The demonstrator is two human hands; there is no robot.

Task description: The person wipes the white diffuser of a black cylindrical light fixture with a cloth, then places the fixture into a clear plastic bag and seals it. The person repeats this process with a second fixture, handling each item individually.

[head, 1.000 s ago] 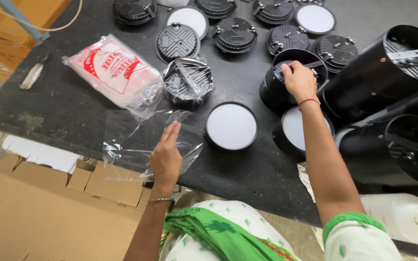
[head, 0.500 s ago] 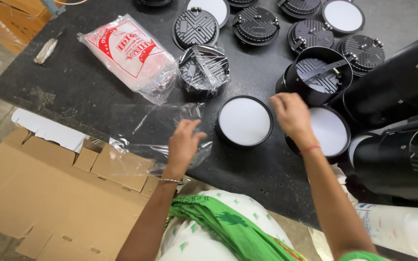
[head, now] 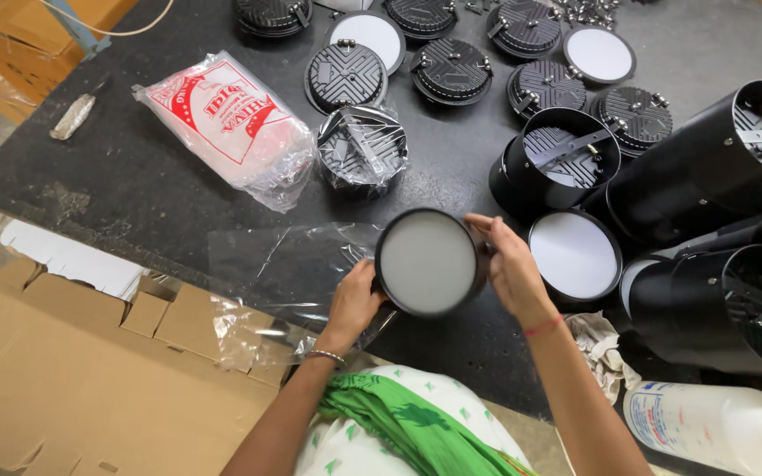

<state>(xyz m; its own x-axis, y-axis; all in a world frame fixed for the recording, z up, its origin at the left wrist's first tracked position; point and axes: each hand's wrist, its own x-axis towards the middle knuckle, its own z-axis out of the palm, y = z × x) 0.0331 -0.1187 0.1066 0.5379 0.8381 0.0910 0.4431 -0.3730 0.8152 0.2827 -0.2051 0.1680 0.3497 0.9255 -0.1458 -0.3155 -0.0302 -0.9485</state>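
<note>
I hold a round black lamp with a white face (head: 428,262) tilted up over the near edge of the dark table (head: 160,189). My left hand (head: 353,304) grips its lower left rim. My right hand (head: 511,267) grips its right rim. A clear plastic bag (head: 288,264) lies flat under and left of my left hand, hanging over the table edge.
A red-printed plastic packet (head: 227,123) and a wrapped black disc (head: 362,148) lie beyond. Several black ribbed discs and white-faced lamps fill the far table. Black cylinder housings (head: 716,167) crowd the right. A cardboard box (head: 72,379) sits at lower left, a white bottle (head: 716,423) lower right.
My right hand left the far black housing and came back to the white-faced lamp. Both hands have lifted that lamp off the table and tilted it toward me.
</note>
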